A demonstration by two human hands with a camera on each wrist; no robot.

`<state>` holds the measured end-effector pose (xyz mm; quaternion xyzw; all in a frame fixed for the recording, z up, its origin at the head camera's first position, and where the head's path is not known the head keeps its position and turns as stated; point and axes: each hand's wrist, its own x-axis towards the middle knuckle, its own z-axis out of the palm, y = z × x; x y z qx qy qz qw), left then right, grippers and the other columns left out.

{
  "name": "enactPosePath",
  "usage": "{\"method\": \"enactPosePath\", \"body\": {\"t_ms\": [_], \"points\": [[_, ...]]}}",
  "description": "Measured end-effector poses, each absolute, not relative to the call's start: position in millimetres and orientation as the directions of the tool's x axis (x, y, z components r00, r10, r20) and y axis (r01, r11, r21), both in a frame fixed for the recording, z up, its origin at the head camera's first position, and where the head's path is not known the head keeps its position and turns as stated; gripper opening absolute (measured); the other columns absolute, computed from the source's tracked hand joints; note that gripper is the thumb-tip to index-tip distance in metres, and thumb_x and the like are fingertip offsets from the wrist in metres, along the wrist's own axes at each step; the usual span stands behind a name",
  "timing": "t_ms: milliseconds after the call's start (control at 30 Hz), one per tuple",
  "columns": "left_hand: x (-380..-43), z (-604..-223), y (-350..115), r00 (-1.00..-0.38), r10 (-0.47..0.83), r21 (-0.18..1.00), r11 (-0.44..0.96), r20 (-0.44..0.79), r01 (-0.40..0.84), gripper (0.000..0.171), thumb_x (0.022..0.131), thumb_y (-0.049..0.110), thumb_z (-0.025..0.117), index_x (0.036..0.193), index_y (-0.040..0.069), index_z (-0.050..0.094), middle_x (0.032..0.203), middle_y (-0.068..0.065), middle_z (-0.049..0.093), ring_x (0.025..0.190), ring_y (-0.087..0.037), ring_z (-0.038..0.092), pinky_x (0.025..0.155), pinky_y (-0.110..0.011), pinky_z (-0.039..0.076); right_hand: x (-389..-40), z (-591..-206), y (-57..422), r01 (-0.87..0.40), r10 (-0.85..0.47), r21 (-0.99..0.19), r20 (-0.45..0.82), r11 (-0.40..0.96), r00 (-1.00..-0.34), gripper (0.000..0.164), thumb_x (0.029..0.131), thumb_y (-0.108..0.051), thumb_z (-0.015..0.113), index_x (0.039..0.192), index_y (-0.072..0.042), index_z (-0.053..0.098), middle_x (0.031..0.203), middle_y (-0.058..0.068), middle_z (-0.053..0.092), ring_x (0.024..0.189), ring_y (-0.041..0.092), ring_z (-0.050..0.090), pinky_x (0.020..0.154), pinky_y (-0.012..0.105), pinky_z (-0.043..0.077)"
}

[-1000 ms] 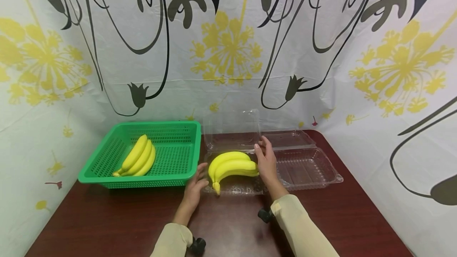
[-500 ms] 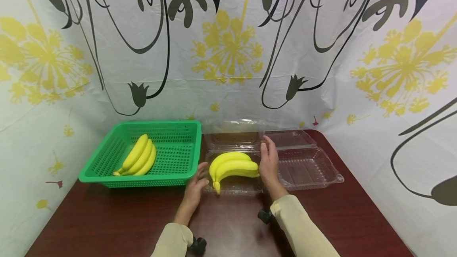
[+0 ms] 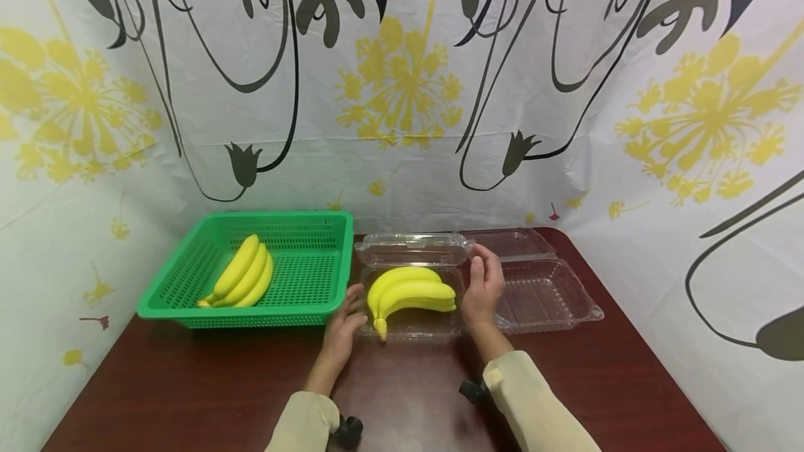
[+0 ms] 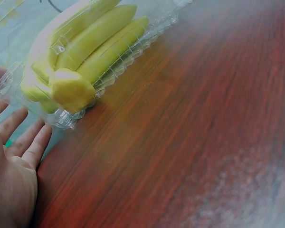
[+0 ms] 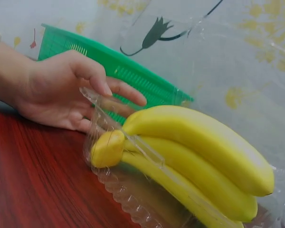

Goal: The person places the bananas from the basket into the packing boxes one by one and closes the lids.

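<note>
A bunch of yellow bananas [image 3: 411, 291] lies in a clear plastic clamshell container [image 3: 408, 332], its stem at the front left corner. The container's hinged lid [image 3: 414, 251] stands raised at the back. My right hand [image 3: 484, 288] is at the lid's right corner, thumb and fingers bent around its edge. At the container's left side is my left hand [image 3: 342, 326], fingers spread and its fingertips right at the wall. The left wrist view shows those fingers [image 4: 35, 145] loosely extended below the container's corner. In the right wrist view the bananas [image 5: 199, 156] show through the clear plastic.
A green basket [image 3: 317, 316] on the left holds another banana bunch [image 3: 245, 274]. To the right stands a second clear container [image 3: 540, 295], its lid [image 3: 509, 244] folded back. A patterned cloth [image 3: 402, 173] hangs behind the dark red table [image 3: 402, 396].
The middle container's lid has tilted down from upright, its top edge now lower and wider in view. My right hand has moved slightly right with it. The left hand and bananas have stayed put.
</note>
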<state>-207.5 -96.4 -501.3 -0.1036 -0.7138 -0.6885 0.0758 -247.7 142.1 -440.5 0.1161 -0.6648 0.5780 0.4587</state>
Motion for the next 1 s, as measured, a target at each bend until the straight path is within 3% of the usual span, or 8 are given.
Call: {"method": "enactPosePath", "body": {"t_ms": [300, 600, 800, 1000], "points": [[-208.1, -500.5, -94.7, -0.961, 0.013, 0.961, 0.000, 0.278, 0.278, 0.042, 0.100, 0.003, 0.042, 0.139, -0.013, 0.039, 0.142, -0.032, 0.040, 0.128, -0.046, 0.040, 0.100, -0.051, 0.038, -231.1, -424.5, 144.9, -0.736, 0.359, -0.621, 0.774, 0.272, -0.521, 0.023, 0.090, 0.003, 0.050, 0.102, 0.021, 0.057, 0.096, 0.036, 0.056, 0.086, 0.021, 0.053, 0.076, 0.023, 0.042], [-208.6, -501.7, -94.8, -0.942, 0.012, 0.942, -0.007, 0.335, 0.335, 0.042, 0.104, 0.005, 0.028, 0.140, -0.014, 0.038, 0.137, -0.038, 0.041, 0.117, -0.056, 0.045, 0.093, -0.065, 0.038, -219.7, -428.4, 142.4, -0.628, 0.348, -0.640, 0.769, 0.443, -0.537, 0.007, 0.083, 0.011, 0.065, 0.088, 0.014, 0.061, 0.085, 0.029, 0.057, 0.083, 0.044, 0.052, 0.078, 0.019, 0.036], [-206.9, -499.6, -96.3, -0.949, 0.028, 0.949, -0.007, 0.315, 0.315, 0.044, 0.105, 0.009, 0.025, 0.144, -0.011, 0.035, 0.139, -0.036, 0.039, 0.120, -0.053, 0.044, 0.097, -0.064, 0.036, -224.2, -453.6, 150.1, -0.572, 0.326, -0.709, 0.701, 0.412, -0.634, 0.013, 0.086, 0.007, 0.064, 0.098, 0.011, 0.063, 0.095, 0.026, 0.060, 0.089, 0.039, 0.055, 0.079, 0.023, 0.040], [-210.5, -500.8, -97.4, -0.943, 0.055, 0.944, -0.051, 0.329, 0.326, 0.044, 0.105, 0.004, 0.023, 0.145, -0.012, 0.032, 0.142, -0.037, 0.035, 0.123, -0.052, 0.042, 0.096, -0.064, 0.036, -229.0, -483.0, 157.9, -0.438, 0.343, -0.836, 0.539, 0.330, -0.769, 0.021, 0.090, 0.000, 0.065, 0.110, 0.003, 0.063, 0.109, 0.018, 0.063, 0.101, 0.028, 0.059, 0.083, 0.024, 0.045]]}}
